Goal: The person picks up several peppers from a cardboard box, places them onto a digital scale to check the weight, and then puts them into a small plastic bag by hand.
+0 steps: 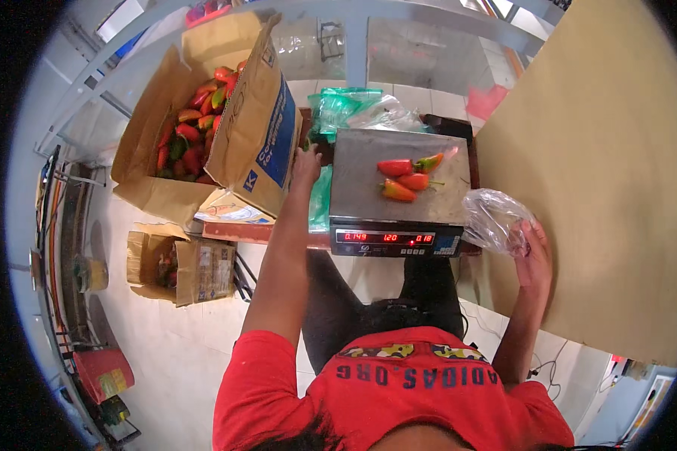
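Observation:
Several red, orange and green peppers [414, 181] lie on the steel plate of a digital scale [361, 169], whose red display is lit. My left hand [307, 163] reaches into the gap between a large cardboard box [268, 163] and the scale, by something green; whether its fingers grip that cannot be told. On the scale's right, my right hand [533, 245] holds a clear plastic bag [492, 217] with its mouth partly spread. The large box stands with raised flaps and holds many red and green peppers [189, 135].
Green plastic bags [338, 107] and a clear bag [386, 115] lie behind the scale. A smaller cardboard box [206, 270] sits on the tiled floor at lower left. A large tan board [603, 186] fills the right side. A red container [104, 372] stands at far left.

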Demonstrator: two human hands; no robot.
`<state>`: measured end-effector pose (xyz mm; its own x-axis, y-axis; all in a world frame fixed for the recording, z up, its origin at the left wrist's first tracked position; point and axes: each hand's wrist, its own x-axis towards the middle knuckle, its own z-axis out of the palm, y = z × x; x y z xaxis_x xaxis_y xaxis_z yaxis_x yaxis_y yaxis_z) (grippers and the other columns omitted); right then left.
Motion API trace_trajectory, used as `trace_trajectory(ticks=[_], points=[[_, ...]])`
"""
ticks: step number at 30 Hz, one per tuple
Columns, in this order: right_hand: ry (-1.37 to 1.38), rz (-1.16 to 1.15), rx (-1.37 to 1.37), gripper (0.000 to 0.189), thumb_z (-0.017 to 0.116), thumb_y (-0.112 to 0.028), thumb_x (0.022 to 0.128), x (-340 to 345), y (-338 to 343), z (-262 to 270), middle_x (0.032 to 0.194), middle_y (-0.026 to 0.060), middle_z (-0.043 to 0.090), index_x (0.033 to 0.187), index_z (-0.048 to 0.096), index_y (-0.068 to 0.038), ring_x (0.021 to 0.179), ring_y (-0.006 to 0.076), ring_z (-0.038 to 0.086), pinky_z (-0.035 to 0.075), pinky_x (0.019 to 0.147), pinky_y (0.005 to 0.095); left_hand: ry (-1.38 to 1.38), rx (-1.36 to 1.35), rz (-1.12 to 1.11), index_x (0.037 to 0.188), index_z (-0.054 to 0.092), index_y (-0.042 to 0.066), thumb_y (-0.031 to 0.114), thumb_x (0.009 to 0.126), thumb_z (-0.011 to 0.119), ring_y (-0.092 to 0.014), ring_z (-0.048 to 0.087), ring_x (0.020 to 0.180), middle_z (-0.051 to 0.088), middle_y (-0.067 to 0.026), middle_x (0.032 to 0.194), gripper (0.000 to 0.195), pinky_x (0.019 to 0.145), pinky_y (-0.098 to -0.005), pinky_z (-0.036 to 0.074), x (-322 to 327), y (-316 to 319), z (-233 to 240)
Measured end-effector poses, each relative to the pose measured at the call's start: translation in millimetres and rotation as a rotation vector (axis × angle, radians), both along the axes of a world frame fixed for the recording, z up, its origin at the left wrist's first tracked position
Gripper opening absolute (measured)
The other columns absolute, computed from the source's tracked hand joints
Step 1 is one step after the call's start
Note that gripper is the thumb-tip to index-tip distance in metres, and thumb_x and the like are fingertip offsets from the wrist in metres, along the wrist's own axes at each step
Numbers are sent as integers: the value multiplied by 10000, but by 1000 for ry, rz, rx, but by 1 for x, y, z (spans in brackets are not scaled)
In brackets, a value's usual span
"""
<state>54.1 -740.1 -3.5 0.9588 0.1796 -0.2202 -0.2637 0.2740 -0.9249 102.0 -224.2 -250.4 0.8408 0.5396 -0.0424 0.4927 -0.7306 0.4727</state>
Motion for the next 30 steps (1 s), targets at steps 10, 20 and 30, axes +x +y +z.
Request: trace_trajectory(ticks=[10,20,30], points=[[-7,8,61,197,584,-197,925,0,15,5,898,1,635,1077,617,-76,830,92,572,445,745,255,-730,-92,-260,1058,580,97,6,801,600,-367,562,970,586,-174,1011,273,819,-453,436,-33,-102,160],[-68,24,59,217,596,-207,916,-5,11,15,895,13,648,1075,615,-60,811,84,589,463,722,239,-473,112,-398,1072,565,108,62,774,626,-375,551,1045,562,-219,1181,307,874,-457,425,-55,-155,113],[-106,49,97,180,595,-206,918,-6,16,21,832,-25,631,1036,618,-71,557,-2,415,338,500,167,-591,-76,-386,1189,495,39,98,770,667,-399,535,1071,564,-215,1164,457,917,-458,409,-50,-144,126]])
